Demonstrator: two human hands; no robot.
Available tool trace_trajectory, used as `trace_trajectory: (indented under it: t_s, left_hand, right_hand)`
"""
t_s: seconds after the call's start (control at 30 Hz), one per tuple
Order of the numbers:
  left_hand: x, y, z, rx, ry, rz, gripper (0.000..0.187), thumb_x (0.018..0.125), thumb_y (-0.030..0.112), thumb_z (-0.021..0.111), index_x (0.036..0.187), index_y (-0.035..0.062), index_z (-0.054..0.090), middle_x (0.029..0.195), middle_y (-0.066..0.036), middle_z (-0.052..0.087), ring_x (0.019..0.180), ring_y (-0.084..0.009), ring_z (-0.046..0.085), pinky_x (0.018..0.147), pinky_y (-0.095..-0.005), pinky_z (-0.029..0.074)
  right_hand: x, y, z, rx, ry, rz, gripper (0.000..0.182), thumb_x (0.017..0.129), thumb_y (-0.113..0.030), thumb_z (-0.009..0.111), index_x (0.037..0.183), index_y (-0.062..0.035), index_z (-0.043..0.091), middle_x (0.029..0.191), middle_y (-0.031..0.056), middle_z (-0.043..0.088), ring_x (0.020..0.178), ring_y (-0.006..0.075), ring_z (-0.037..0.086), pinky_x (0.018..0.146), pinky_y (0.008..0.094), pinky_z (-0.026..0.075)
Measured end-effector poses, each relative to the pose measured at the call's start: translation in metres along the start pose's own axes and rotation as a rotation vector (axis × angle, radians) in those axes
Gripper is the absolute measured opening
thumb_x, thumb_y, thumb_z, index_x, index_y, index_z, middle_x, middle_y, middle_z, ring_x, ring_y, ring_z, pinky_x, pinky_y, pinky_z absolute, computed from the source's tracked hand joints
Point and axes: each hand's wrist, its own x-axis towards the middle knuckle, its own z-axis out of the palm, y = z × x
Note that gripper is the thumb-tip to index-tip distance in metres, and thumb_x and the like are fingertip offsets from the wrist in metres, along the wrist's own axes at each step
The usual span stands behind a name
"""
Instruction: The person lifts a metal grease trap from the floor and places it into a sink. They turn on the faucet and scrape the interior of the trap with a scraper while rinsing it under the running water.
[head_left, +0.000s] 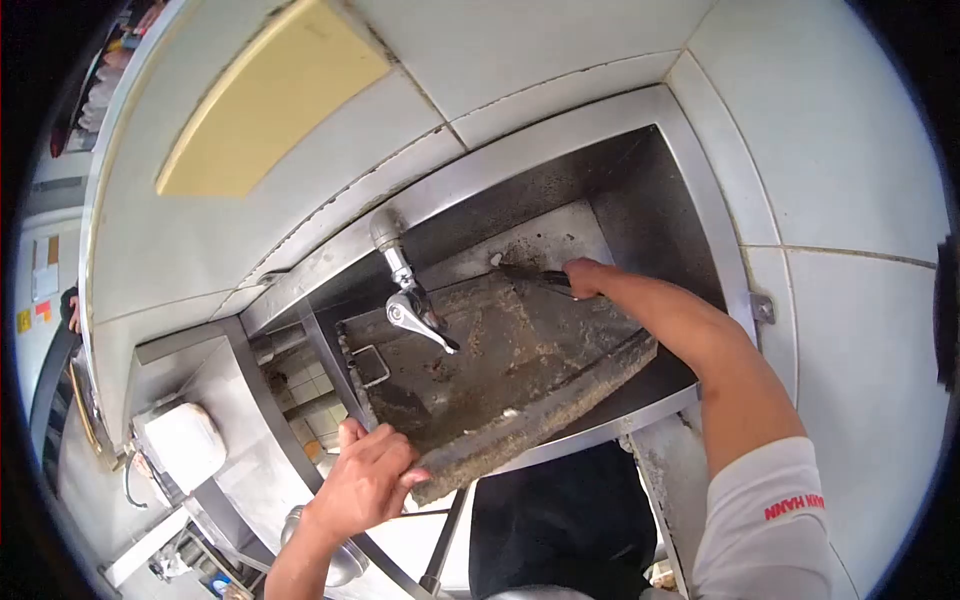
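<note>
A large, grimy metal tray [480, 365] lies tilted in the stainless steel sink [655, 210], its inside and near wall coated with brown-grey residue. My left hand [368, 475] is closed round the tray's near left corner. A wire handle [371, 366] stands at the tray's left end. Over the far right part of the tray, my right hand [586, 278] grips a dark scraper-like tool [535, 274]; its exact kind is hard to make out. The tool's tip points left, near a small whitish lump [496, 259] and dark debris on the sink floor.
A chrome tap [405, 295] juts from the back rim over the tray's left part. Tiled walls [850, 150] close in behind and at the right. Left of the sink are a steel counter [250, 440] and a white container [185, 447]. Part of another person [72, 310] shows far left.
</note>
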Motion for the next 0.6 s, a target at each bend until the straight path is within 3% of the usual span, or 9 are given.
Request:
trace_trajectory:
  t_s: [0.03, 0.17, 0.23, 0.37, 0.43, 0.6]
  left_hand:
    - [-0.004, -0.006, 0.007, -0.002, 0.010, -0.002, 0.018, 0.076, 0.020, 0.050, 0.068, 0.0047, 0.046, 0.062, -0.007, 0.043, 0.060, -0.0236, 0.042, 0.064, -0.0352, 0.024]
    - [-0.021, -0.036, 0.034, 0.083, 0.084, -0.010, 0.011, 0.071, 0.012, 0.055, 0.070, 0.0056, 0.046, 0.065, -0.006, 0.046, 0.066, -0.0225, 0.045, 0.063, -0.0350, 0.026]
    - [-0.028, -0.055, 0.054, 0.141, 0.156, 0.016, 0.012, 0.070, 0.012, 0.056, 0.071, 0.0059, 0.046, 0.067, -0.006, 0.047, 0.068, -0.0221, 0.047, 0.065, -0.0355, 0.027]
    - [-0.037, -0.094, 0.104, 0.239, 0.195, -0.022, 0.011, 0.070, 0.010, 0.054, 0.075, 0.0061, 0.045, 0.079, -0.006, 0.052, 0.080, -0.0203, 0.049, 0.071, -0.0371, 0.030]
    - [-0.040, -0.108, 0.128, 0.245, 0.196, -0.059, 0.009, 0.071, 0.009, 0.051, 0.077, 0.0060, 0.046, 0.084, -0.006, 0.053, 0.085, -0.0195, 0.049, 0.075, -0.0379, 0.030]
    - [-0.038, -0.135, 0.187, 0.333, 0.128, -0.189, 0.013, 0.069, 0.006, 0.046, 0.082, 0.0069, 0.048, 0.092, -0.006, 0.054, 0.093, -0.0179, 0.047, 0.079, -0.0421, 0.029]
  right_hand:
    - [-0.007, 0.003, -0.004, 0.153, 0.180, 0.063, 0.029, 0.054, -0.006, 0.057, 0.082, 0.0010, 0.059, 0.082, 0.0186, 0.058, 0.076, 0.0295, 0.057, 0.062, 0.0370, 0.046]
    - [-0.031, 0.011, -0.030, 0.148, 0.230, 0.203, 0.036, 0.057, -0.007, 0.060, 0.092, 0.0018, 0.054, 0.092, 0.0209, 0.055, 0.086, 0.0330, 0.055, 0.068, 0.0394, 0.046]
    - [-0.065, 0.000, -0.050, 0.190, 0.261, 0.252, 0.033, 0.069, -0.008, 0.052, 0.100, 0.0018, 0.049, 0.098, 0.0222, 0.052, 0.090, 0.0346, 0.052, 0.075, 0.0399, 0.044]
    - [-0.077, -0.007, -0.037, 0.259, 0.443, 0.350, 0.027, 0.077, -0.008, 0.040, 0.100, 0.0020, 0.048, 0.097, 0.0226, 0.053, 0.092, 0.0346, 0.051, 0.078, 0.0405, 0.043]
    - [-0.083, -0.017, -0.026, 0.361, 0.522, 0.505, 0.028, 0.081, -0.009, 0.032, 0.101, 0.0006, 0.048, 0.096, 0.0226, 0.053, 0.092, 0.0354, 0.051, 0.079, 0.0403, 0.042]
    - [-0.067, -0.018, 0.037, 0.355, 0.537, 0.602, 0.028, 0.083, -0.014, 0.031, 0.105, -0.0032, 0.045, 0.095, 0.0212, 0.054, 0.091, 0.0355, 0.052, 0.077, 0.0416, 0.043]
